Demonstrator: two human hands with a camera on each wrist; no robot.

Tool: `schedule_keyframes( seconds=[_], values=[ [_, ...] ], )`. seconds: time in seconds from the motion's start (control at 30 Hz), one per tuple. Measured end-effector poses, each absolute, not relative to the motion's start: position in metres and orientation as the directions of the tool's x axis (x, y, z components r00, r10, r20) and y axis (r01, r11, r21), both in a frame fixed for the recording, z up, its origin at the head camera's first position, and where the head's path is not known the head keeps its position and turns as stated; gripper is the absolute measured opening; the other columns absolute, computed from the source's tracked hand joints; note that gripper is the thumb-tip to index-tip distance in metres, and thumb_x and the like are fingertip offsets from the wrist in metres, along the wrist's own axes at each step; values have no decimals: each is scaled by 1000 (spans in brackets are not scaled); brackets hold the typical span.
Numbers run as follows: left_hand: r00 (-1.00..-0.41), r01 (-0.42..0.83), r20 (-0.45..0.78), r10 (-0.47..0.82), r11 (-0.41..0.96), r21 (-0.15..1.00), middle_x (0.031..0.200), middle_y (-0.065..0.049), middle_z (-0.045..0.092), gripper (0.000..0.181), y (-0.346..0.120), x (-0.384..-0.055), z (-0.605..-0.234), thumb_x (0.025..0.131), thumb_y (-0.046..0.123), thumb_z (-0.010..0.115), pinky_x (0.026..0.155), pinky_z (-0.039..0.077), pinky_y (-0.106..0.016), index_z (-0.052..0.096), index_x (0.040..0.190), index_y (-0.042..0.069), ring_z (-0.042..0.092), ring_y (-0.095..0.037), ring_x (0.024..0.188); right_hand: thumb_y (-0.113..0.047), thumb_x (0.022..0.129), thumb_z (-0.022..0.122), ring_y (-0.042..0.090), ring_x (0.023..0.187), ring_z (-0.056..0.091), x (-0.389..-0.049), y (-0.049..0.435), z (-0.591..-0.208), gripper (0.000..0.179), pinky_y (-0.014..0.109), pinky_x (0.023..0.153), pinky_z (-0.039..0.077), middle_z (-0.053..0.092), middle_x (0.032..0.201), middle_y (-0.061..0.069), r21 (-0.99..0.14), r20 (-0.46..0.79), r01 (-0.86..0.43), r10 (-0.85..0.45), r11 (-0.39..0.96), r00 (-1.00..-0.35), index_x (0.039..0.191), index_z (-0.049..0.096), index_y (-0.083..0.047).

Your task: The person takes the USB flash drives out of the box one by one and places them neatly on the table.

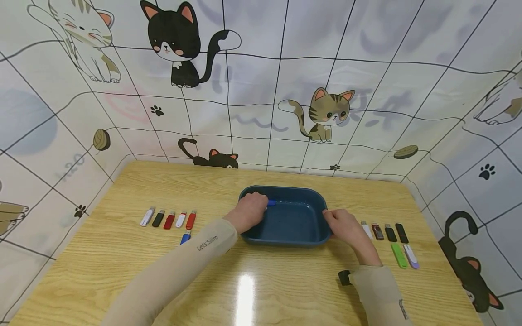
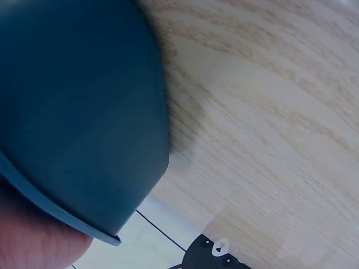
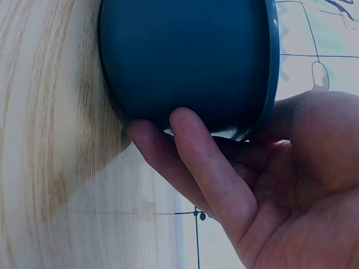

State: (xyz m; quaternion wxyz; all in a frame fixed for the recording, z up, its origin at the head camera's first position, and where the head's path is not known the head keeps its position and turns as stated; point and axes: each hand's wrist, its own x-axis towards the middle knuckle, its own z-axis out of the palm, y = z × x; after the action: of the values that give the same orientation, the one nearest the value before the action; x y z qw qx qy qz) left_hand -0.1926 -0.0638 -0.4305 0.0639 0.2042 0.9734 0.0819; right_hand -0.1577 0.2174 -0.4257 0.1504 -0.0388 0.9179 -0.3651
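A dark blue rectangular bin (image 1: 281,243) sits on the wooden table. My left hand (image 1: 250,210) reaches over its left rim, fingers down inside and mostly hidden. A blue USB flash drive (image 1: 271,203) pokes out from those fingers, pinched there. At the opposite end, my right hand (image 1: 342,226) grips the bin, thumb over the rim and fingers under the outer wall. In the right wrist view, two fingertips (image 3: 185,120) of that hand lie against the bin's wall (image 3: 185,61). The left wrist view shows mostly the bin's outer side (image 2: 84,112).
Left of the bin, several USB flash drives, such as a red one (image 1: 169,221), lie in a row, with a blue one (image 1: 185,237) below. Several more lie at right, including a green one (image 1: 398,256) and a white-and-purple one (image 1: 411,256). Cat-print fabric (image 1: 253,117) surrounds the table.
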Motion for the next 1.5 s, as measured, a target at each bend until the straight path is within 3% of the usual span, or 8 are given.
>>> schedule_keyframes(
  seconds=[0.33,0.53,0.73,0.93,1.1,1.5],
  values=[
    [-905,415,-6,425,887,204,78,-9,59,13,-65,-188,-423,98,3,64,58,49,-31,66,86,4,52,-17,64,-26,112,40,18,71,68,-158,217,-428,45,37,67,59,60,74,8,-684,-253,43,-182,729,-950,87,68,-2],
    [-907,416,26,421,884,212,78,-7,57,12,-65,-183,-415,97,4,67,57,48,-31,63,86,5,51,-17,66,-26,112,40,18,69,68,-159,218,-428,46,37,67,59,59,72,7,-683,-250,38,-185,729,-950,81,65,-4],
    [-899,436,64,433,872,221,82,-7,61,9,-69,-178,-408,95,9,72,67,53,-35,66,90,5,59,-20,75,-25,112,40,19,69,68,-158,216,-429,45,37,68,59,57,71,7,-680,-254,44,-178,732,-951,80,64,-4],
    [-921,382,63,384,865,324,95,-8,67,12,-76,-175,-401,91,7,74,78,54,-37,69,101,3,61,-21,84,-26,112,39,19,70,68,-158,215,-427,46,38,68,59,58,72,8,-683,-253,42,-181,729,-950,81,64,-3],
    [-938,337,82,336,837,431,96,-7,66,16,-88,-171,-396,91,7,74,73,52,-34,69,105,2,57,-18,82,-27,112,40,18,69,67,-158,215,-426,47,38,68,58,55,69,7,-680,-253,42,-180,732,-951,77,60,-4],
    [-962,267,110,248,793,547,96,-6,64,19,-126,-152,-386,89,6,74,71,52,-32,69,107,2,58,-19,83,-25,112,40,19,70,68,-158,217,-427,46,38,68,59,57,71,8,-682,-247,34,-186,731,-951,79,62,-3]
  ],
)
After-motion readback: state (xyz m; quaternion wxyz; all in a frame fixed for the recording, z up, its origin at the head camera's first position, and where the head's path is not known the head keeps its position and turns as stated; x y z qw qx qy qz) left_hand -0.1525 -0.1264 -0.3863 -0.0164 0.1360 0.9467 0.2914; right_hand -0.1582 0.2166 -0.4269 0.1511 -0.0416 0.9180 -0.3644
